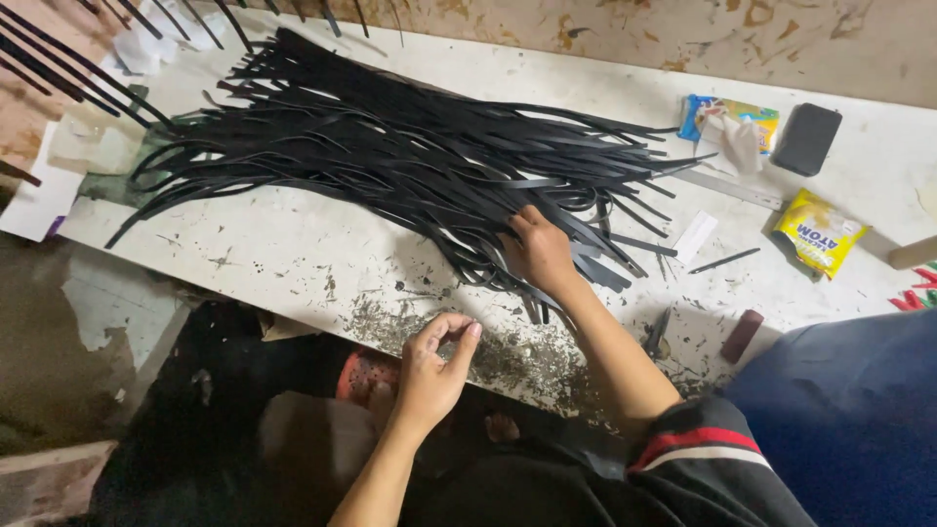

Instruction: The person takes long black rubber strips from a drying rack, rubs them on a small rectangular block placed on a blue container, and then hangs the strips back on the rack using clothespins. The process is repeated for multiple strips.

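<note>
A big heap of long black strips [390, 146] lies across the white worktable [283, 244]. My right hand [539, 252] rests on the near end of the heap, fingers curled into the strip ends. Near the table's front edge hovers my left hand [434, 366], thumb and fingertips pinched together in a ring; nothing visible shows between them. Dark scraps and dust [508, 356] cover the table just beside that hand.
At the right of the table lie a metal ruler [727, 187], a yellow packet [818, 232], a colourful packet with tissue [730, 125], a black block [806, 139], a thin dark tool [724, 261] and a small brown piece [742, 335]. Blue cloth [849, 410] sits at lower right.
</note>
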